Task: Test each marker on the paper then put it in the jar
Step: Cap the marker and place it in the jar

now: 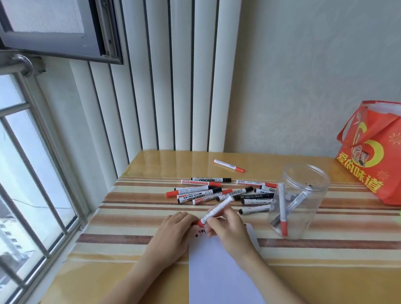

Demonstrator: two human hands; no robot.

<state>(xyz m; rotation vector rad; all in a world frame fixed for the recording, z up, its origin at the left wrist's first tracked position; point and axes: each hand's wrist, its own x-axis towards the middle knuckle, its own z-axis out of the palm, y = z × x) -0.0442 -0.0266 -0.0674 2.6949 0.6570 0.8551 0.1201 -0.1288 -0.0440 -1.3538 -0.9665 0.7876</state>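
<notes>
The right hand (226, 228) is holding a red marker (216, 211) slantwise, its fingers (227, 213) curled round the lower barrel, with the red end pointing down at the top edge of the paper (217, 269). The left hand (176, 232) is resting at the paper's top left corner, its fingers meeting the marker's lower end — whether they are pinching a cap there or only steadying the sheet cannot be told. Small dark and red marks (200, 231) are showing on the paper just beside the tip, so the step in hand is judged to be the testing of this marker, or its recapping directly after. The jar (297, 199) is standing open to the right on the counter (345, 272), tilted-looking through the wide lens, with a few markers already inside. A pile of markers (216, 193) is lying beyond the hands, untested by appearance. The next move is likely calling for a capped marker — then a carry rightward and a drop through the jar mouth.
</notes>
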